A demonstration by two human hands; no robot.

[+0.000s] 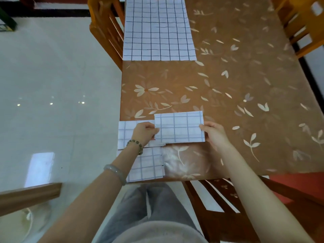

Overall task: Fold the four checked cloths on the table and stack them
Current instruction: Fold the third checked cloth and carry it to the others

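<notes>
Both hands — left [146, 132], right [214, 133] — pinching folded cloth [179, 128] by its side edges, bare table [245, 85] beyond

Wide bare counter [245, 81] across the middle and right — open passage there. Far left blocked by an unfolded cloth [158, 28] lying flat. Near left edge occupied by folded cloths [147, 165], with a held folded cloth [179, 128] just above them — between both hands [146, 132]. Chairs [105, 32] flanking the counter at left, right and near side.
</notes>
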